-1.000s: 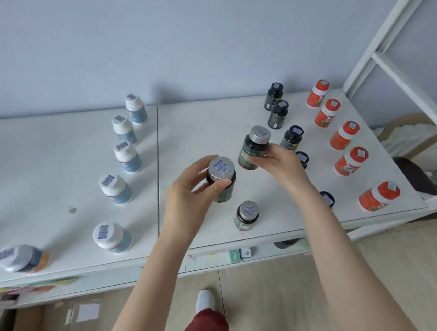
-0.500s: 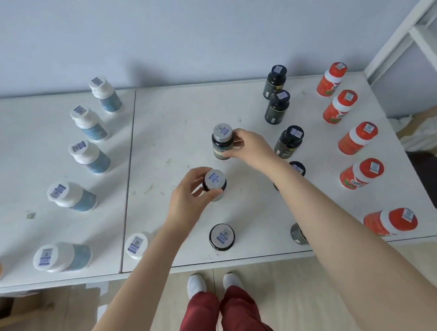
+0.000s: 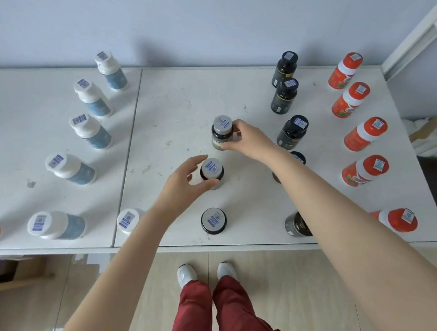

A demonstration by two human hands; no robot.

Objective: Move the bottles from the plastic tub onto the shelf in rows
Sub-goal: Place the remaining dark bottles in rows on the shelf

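Two dark bottles with silver caps stand on the white shelf [image 3: 180, 103] near its middle. My right hand [image 3: 250, 141] grips the farther bottle [image 3: 222, 131] from its right side, thumb low and forefinger by the cap. My left hand [image 3: 183, 186] curls round the nearer bottle [image 3: 212, 168], thumb against its side. A third silver-capped bottle [image 3: 213, 221] stands in line with them near the front edge. The plastic tub is out of view.
A row of white-capped blue bottles [image 3: 90, 131] runs down the left panel. Black bottles [image 3: 292, 132] and orange bottles [image 3: 366, 133] form two rows on the right. My right forearm hides part of the black row. A white frame post [image 3: 422, 33] rises at the back right.
Both hands have carried their bottles farther back and lowered them onto the shelf, behind the front silver-capped bottle. My left fingers have loosened a little.
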